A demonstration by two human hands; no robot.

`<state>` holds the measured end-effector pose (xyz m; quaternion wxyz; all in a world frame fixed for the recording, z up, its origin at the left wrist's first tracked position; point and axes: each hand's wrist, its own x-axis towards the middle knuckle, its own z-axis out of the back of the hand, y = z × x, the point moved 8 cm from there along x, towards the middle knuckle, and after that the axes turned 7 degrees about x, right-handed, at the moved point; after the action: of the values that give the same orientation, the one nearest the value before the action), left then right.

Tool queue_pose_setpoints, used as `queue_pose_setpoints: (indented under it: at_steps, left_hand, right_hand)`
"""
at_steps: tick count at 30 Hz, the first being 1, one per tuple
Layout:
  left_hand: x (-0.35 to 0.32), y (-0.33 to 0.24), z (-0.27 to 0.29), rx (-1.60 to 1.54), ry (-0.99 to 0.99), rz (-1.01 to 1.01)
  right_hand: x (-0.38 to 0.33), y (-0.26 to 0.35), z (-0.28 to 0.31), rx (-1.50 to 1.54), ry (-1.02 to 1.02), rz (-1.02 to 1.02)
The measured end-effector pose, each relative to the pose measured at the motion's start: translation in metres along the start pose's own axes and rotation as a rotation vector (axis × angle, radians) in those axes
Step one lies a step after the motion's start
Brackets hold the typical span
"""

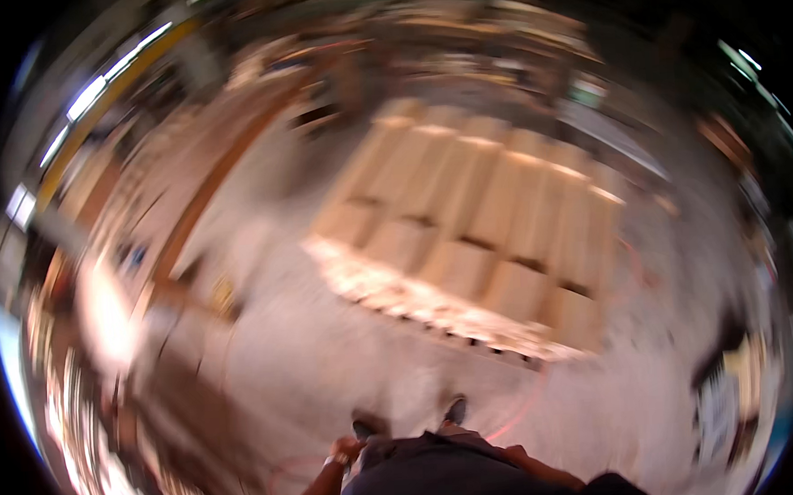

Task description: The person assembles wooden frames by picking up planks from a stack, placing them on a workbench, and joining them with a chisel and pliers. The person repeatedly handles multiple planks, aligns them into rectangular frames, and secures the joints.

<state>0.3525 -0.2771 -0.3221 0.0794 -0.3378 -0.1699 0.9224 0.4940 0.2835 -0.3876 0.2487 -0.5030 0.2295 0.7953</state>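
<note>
A broad stack of pale wooden boards [467, 217] lies on the concrete floor [304, 360] in front of the person I am watching remotely; I take it as my landmark. Its boards run side by side, with short dark gaps across the top and a ragged row of lighter ends facing the person. Right of the stack, on its near side, I make out a pale box-like shape [717, 414], too blurred for me to tell its contents. A yellow object [224, 297] sits left of the stack.

The person stands at the stack's near side, both dark shoes [456, 411] pointing toward it. The left arm hangs down, its hand [346, 449] beside the thigh, well apart from the boards; motion blur keeps me from telling how far the fingers are open or whether they hold anything. The right forearm [547, 471] angles in against the dark shirt [435, 478]; its hand is hidden from me, so I cannot tell its grip.
</note>
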Motion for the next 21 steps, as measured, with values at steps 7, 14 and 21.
queue_pose_setpoints:
  at_steps: [7,14,21]
  left_hand:
    - [-0.088,0.063,0.004,-0.452,-0.059,0.54]
    - [-0.237,0.208,-0.023,-0.955,-0.293,0.94]
    - [-0.367,0.28,-0.05,-0.778,-0.165,1.187]
  right_hand:
    - [-0.008,0.176,0.075,0.038,-0.005,0.441]
    - [-0.046,0.382,0.067,0.542,0.067,0.164]
    - [-0.078,0.567,0.007,0.18,0.195,0.31]
